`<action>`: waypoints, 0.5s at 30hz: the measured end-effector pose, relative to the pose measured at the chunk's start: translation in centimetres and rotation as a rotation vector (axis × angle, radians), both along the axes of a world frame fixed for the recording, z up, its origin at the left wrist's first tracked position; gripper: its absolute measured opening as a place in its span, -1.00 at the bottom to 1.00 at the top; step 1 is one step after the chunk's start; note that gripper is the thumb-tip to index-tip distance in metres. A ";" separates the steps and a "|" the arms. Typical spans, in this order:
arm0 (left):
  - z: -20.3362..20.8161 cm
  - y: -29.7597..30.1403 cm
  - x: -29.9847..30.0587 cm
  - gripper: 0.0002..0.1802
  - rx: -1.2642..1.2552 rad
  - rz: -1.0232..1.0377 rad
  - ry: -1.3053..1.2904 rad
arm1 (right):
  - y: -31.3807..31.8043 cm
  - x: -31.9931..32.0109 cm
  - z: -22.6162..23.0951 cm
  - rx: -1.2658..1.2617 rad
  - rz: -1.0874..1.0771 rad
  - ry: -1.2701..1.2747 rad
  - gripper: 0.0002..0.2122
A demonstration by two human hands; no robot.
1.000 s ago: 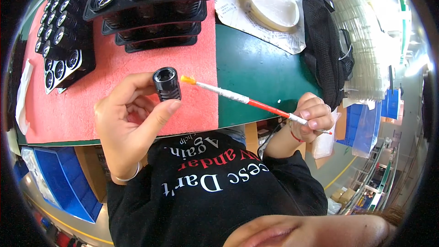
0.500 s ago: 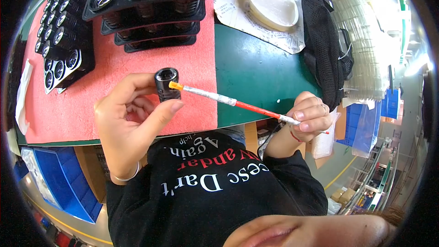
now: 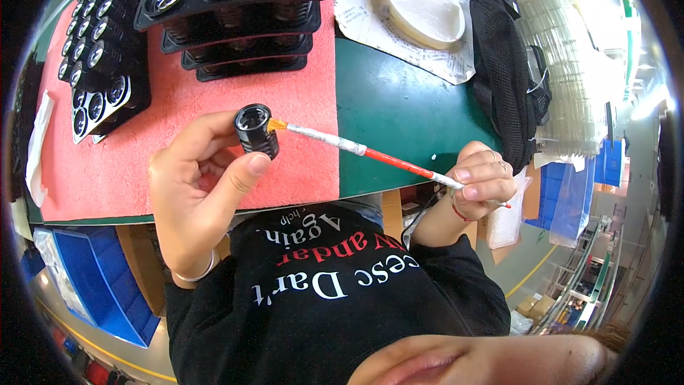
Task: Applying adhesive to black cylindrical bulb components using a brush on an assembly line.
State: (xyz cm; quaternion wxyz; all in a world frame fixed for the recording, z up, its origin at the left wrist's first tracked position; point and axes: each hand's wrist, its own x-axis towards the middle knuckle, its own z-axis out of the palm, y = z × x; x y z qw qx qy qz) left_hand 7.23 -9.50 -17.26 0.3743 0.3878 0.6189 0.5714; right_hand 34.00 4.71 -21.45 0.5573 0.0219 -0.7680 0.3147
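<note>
Ribbed blk cyl (image 3: 259, 140) tipped L vs b4; L grip (image 3: 196, 177) clamped on it, R grip (image 3: 484, 181) on brush (image 3: 377, 155).

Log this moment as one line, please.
left hand: holds black barrel | right hand: holds brush | bristles: at barrel's rim, contact unclear | nearby: stacked black trays on pink mat

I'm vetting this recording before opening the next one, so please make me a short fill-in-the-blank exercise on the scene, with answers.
1. The left hand holds a cylinder whose colour is ____.
2. The right hand grips a brush by its ____, away from the bristles.
3. The round dish sits to the ____ of the stacked trays.
4. The table's bare surface is ____.

Missing words: black; handle; right; green.
</note>
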 end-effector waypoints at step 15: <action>-0.7 -0.9 -1.4 -0.68 0.306 0.378 0.321 | -0.6 -0.1 -0.3 0.085 -0.154 0.065 -0.89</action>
